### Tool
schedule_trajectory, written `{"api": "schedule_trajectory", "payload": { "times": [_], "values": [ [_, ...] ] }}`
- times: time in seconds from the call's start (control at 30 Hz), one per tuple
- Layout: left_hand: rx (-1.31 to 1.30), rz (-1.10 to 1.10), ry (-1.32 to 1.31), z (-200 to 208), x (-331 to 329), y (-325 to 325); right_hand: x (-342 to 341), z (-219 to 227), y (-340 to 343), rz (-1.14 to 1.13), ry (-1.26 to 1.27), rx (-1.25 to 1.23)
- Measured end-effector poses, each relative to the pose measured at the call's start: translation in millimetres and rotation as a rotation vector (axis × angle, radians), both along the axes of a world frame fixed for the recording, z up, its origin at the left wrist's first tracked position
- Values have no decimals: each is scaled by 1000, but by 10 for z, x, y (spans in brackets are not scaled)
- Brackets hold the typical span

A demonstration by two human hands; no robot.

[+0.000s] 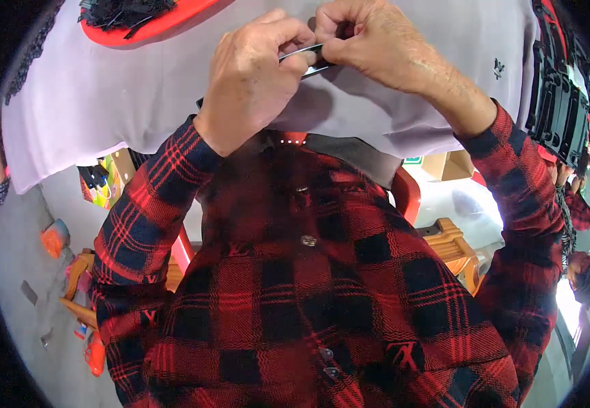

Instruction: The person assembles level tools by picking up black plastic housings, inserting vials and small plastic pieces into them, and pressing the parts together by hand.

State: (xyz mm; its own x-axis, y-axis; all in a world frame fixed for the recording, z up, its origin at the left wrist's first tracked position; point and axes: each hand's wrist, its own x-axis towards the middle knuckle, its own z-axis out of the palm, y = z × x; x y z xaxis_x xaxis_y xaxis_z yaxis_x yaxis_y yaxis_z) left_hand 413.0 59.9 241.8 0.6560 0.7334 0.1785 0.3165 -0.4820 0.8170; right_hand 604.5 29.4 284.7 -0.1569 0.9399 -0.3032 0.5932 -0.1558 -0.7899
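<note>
Over the table, my left hand (257,71) and my right hand (387,51) meet with fingers bent and pinched together. Between them is a small, slim black piece (318,67) with a shiny pale edge; its exact kind cannot be made out. The left thumb and fingers grip one end of it. At the other end, the right thumb and forefinger pinch close to its tip. My fingers hide much of the piece.
A pale lilac cloth (139,102) covers the table. A red tray (166,30) heaped with thin black pieces (128,12) stands at the far left. Small black bits (498,68) lie to the right, beside stacked black parts (560,112). Other people are at the right rim.
</note>
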Motion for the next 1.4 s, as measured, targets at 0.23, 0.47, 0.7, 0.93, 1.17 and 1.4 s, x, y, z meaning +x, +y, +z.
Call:
{"api": "schedule_trajectory", "payload": {
  "times": [0.23, 0.47, 0.7, 0.93, 1.17, 1.4],
  "values": [
    [-57, 1, 73, 96, 13, -21, 27, 17, 7, 1, 51, -56],
    [43, 27, -9, 15, 22, -31, 4, 82, 15, -12, 45, -87],
    [41, -1, 74, 104, 25, -11, -2, 31, -26, -19, 17, 12],
    [35, -16, 57, 82, 24, -33, -70, 100, -52, -18, -73, 39],
    [44, 43, 13, 45, 37, -23, -102, 97, -19, 2, -266, 36],
    [1, 25, 7, 78, 27, -11, -11, 122, -43, 19, -86, 27]
  ]
}}
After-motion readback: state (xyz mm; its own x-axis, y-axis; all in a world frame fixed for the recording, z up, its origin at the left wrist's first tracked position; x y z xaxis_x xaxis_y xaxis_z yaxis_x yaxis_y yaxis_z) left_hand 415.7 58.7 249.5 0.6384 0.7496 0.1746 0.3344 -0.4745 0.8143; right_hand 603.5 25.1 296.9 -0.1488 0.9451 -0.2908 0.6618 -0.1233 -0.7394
